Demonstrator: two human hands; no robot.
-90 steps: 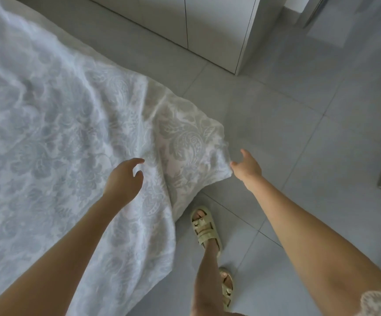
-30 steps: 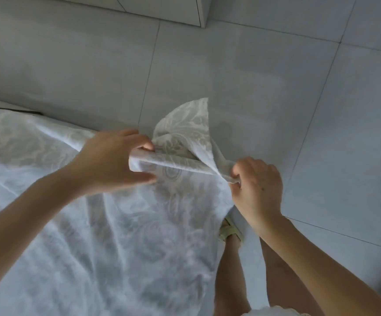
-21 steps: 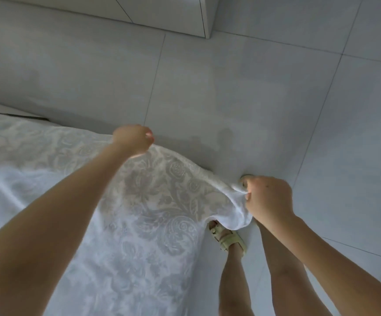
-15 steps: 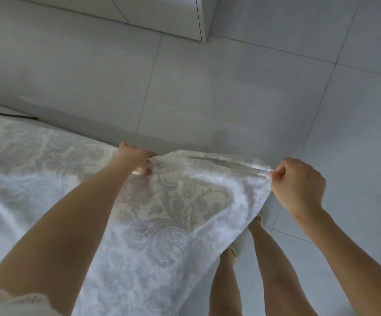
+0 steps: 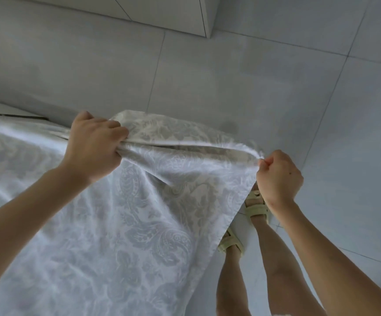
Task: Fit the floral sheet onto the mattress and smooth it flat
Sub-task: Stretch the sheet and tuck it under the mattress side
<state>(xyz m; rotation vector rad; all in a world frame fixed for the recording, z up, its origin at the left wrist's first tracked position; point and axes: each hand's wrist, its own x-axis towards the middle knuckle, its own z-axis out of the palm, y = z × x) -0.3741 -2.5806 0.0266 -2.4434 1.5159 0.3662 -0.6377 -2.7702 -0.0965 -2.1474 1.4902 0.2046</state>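
Left grip [image 5: 94, 144] and right grip [image 5: 278, 176] both hold the edge of the floral sheet [image 5: 139, 224].
The left grip curls tight round a bunched fold, left of the middle of the frame. The right grip is a closed fist at the right, pinching the sheet's corner. The edge is pulled between them. The rest of the sheet spreads over the lower left of the frame. Feet in pale sandals [image 5: 256, 207] stand on the grey floor [image 5: 230, 76], just below the corner.
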